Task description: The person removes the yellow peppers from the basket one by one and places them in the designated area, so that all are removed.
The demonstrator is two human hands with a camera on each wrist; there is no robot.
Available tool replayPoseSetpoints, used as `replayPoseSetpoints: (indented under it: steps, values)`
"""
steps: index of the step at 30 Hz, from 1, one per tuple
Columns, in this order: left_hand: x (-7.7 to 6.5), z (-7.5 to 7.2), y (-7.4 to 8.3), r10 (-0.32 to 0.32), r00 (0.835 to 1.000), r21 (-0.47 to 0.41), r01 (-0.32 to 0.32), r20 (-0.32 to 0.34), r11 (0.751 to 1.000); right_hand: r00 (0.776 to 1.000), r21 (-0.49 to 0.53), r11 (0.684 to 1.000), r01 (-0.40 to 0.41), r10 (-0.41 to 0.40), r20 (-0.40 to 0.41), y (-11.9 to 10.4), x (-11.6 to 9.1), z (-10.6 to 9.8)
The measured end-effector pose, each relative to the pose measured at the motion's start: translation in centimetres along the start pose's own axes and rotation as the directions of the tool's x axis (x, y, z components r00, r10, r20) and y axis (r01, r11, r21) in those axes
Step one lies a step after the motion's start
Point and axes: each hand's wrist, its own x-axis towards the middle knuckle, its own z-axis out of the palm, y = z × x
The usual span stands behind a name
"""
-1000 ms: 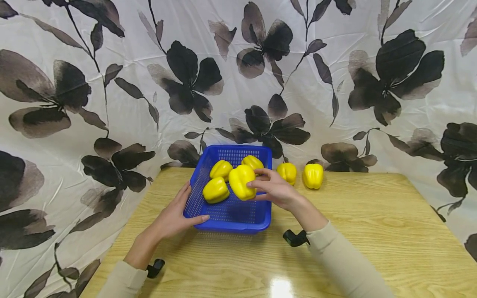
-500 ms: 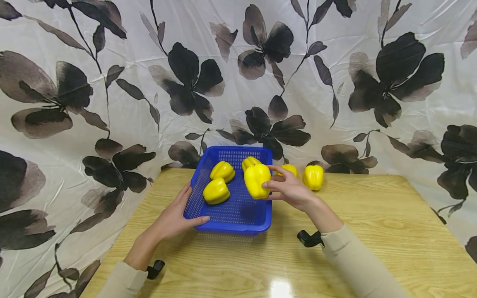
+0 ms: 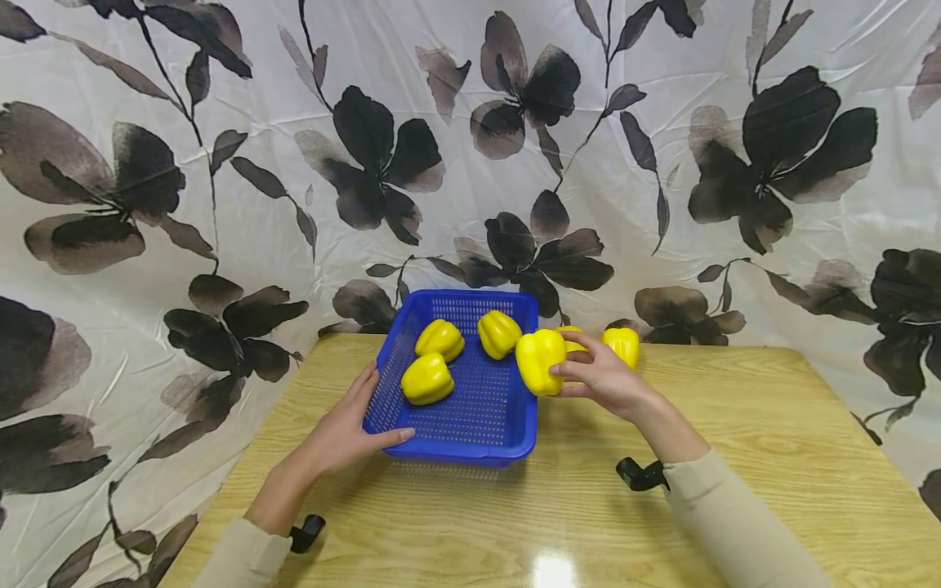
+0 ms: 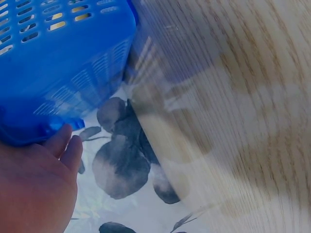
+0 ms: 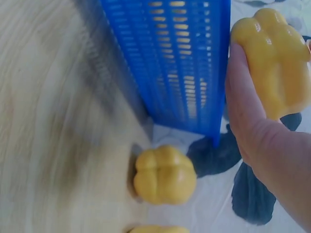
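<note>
A blue perforated plastic basket [image 3: 456,449] stands on the table, with three yellow bell peppers inside: one at the back left [image 3: 439,340], another in front of it, and a third at the back right [image 3: 499,334]. My left hand [image 3: 341,429] holds the basket at its near left corner, thumb on the front rim and fingers along the left side. Above the basket's right rim, my right hand [image 3: 606,380] grips a yellow bell pepper [image 3: 540,363] between thumb and fingers. The right wrist view shows this held pepper [image 5: 274,63] beside the basket wall.
Two more yellow bell peppers stand on the table right of the basket, the outer one [image 3: 622,346] partly behind my right hand, the nearer one [image 5: 165,174] mostly hidden in the head view. A floral cloth [image 3: 470,188] hangs behind the wooden table [image 3: 735,433].
My right hand has carried the held bell pepper rightward, from over the basket's middle to its right rim, uncovering the back right pepper. The left hand and basket have stayed in place.
</note>
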Motion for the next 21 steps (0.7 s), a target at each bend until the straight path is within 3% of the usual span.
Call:
replayPoseSetpoints:
  steps: [21]
  values:
    - [0.0,0.1,0.1,0.002,1.0,-0.015,-0.002,-0.004,1.0,0.999,-0.065,0.997,-0.044,0.042,-0.032,2.8,-1.2,-4.0]
